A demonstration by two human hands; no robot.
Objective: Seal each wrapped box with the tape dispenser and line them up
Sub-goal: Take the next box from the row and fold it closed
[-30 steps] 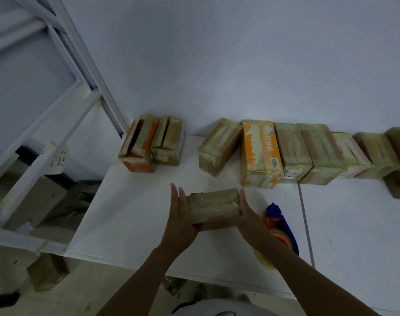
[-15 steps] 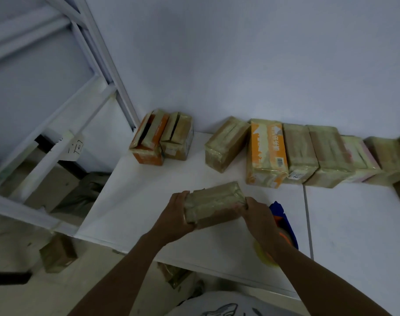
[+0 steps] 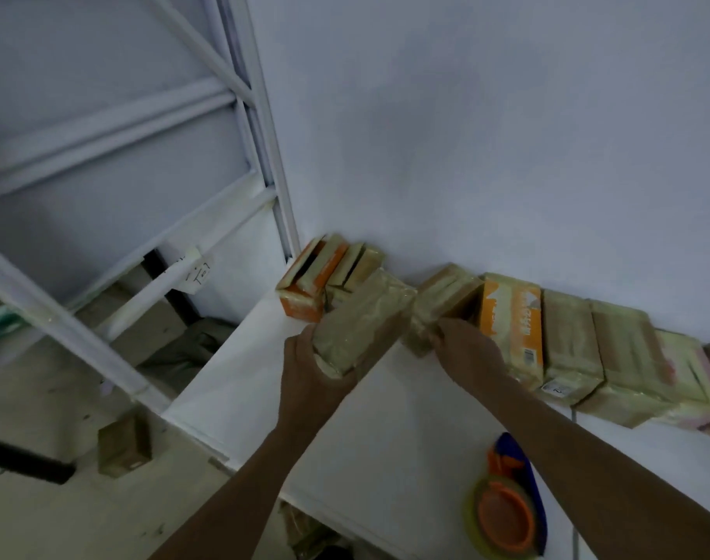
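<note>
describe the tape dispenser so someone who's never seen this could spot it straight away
Start at the white table against the wall, then look to its near edge, right of the person's right forearm. The tape dispenser lies there alone: blue body, orange hub, unlike the tan wrapped boxes.

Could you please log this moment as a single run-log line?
left hand: holds wrapped box | right hand: on slanted box beside orange box | tape dispenser: on table

1. A stockroom or packing area, by the look of it.
2. White metal shelving frame (image 3: 260,127) stands against a plain wall (image 3: 486,135), with a handwritten paper tag (image 3: 197,270).
3. Many taped, wrapped boxes (image 3: 571,341) line the white surface (image 3: 385,430).
4. More cartons (image 3: 122,446) sit on the bare floor (image 3: 42,519).
5. A tape dispenser (image 3: 506,515) lies on the surface.
</note>
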